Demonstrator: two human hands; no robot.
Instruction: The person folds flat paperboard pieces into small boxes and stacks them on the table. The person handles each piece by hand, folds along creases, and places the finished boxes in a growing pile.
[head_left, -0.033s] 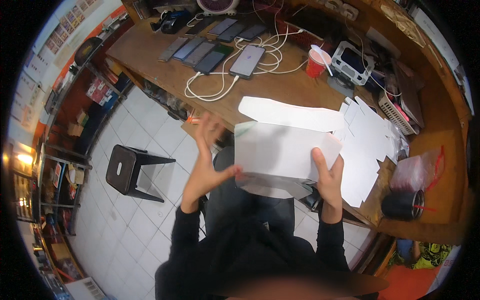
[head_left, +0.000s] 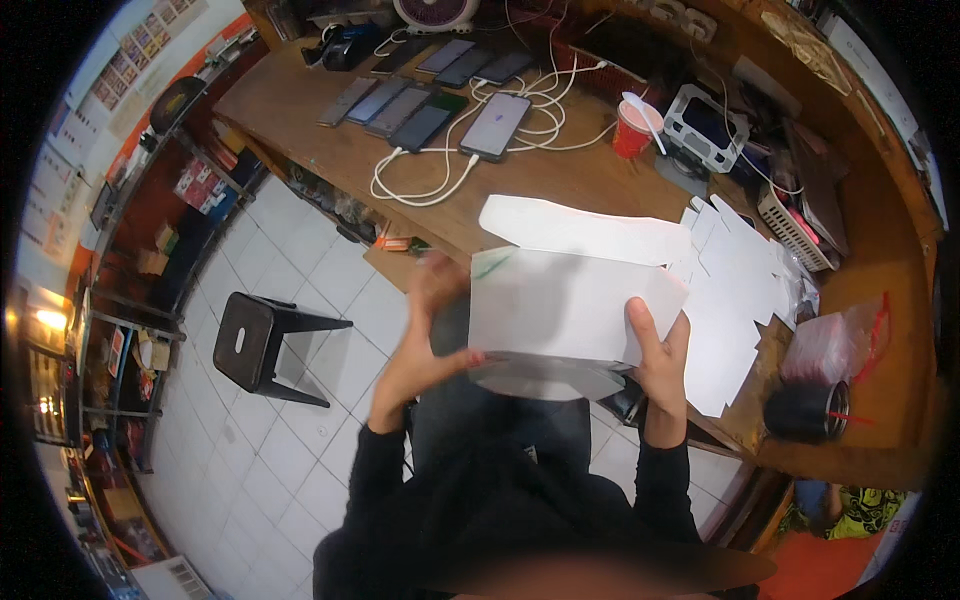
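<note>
Two hands hold one white cardboard box blank (head_left: 570, 305) above the lap, at the table (head_left: 330, 130) edge: left hand (head_left: 430, 335) closed on its left edge, right hand (head_left: 655, 355) gripping the right. Only partly folded, it looks; many flat blanks (head_left: 730, 300) wait on the table.

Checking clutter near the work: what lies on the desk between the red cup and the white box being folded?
In the head view, only bare wooden desk separates the red cup from the white box.
</note>
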